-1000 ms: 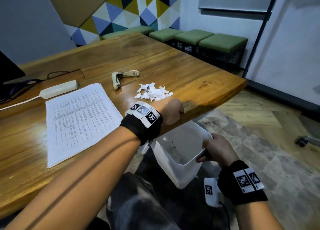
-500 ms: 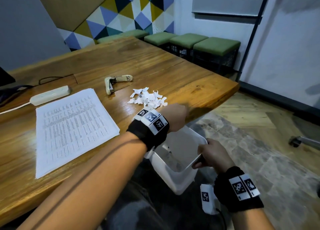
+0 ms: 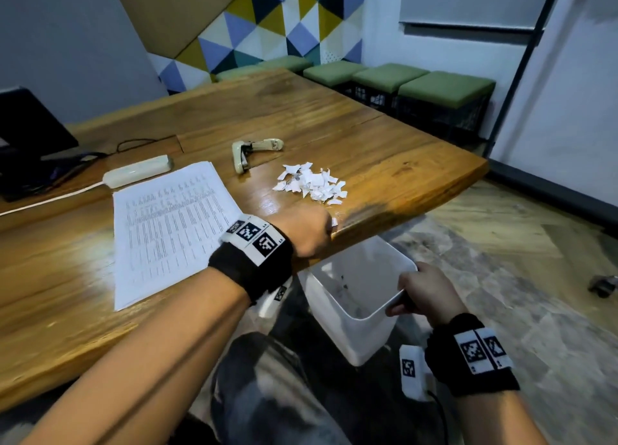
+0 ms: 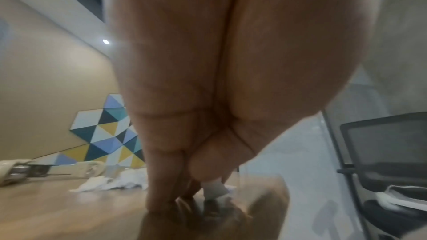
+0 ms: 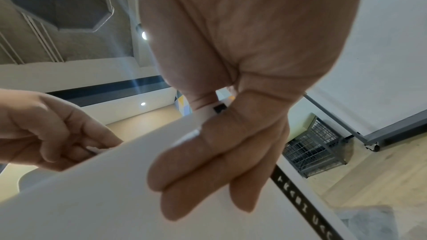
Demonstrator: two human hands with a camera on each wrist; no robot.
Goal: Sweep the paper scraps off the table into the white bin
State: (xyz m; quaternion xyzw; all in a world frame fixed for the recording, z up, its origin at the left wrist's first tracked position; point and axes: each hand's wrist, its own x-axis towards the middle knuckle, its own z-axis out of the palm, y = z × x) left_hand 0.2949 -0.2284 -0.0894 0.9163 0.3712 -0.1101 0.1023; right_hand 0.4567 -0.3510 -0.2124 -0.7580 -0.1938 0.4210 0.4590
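A heap of white paper scraps [image 3: 311,183] lies on the wooden table [image 3: 384,163], a short way in from its near edge. My left hand [image 3: 311,234] sits at that edge, fingers curled, pinching a small paper scrap [image 3: 333,222]; the left wrist view shows the scrap [image 4: 216,190] between thumb and fingers. Just below the edge hangs the white bin [image 3: 368,337], tilted, with my right hand [image 3: 424,294] gripping its rim. In the right wrist view, its fingers [image 5: 208,161] wrap the bin wall [image 5: 104,198], and the left hand [image 5: 53,134] is above the rim.
A beige stapler [image 3: 254,150] lies open behind the scraps. Printed sheets [image 3: 170,227] and a power strip [image 3: 137,173] are to the left, near a dark monitor [image 3: 26,136]. Green stools [image 3: 434,90] line the far wall. An office chair [image 4: 381,161] stands to the right.
My left hand has drawn back from beside the scrap heap to the table's near edge above the bin, now with a scrap in its fingers. The right hand still holds the bin.
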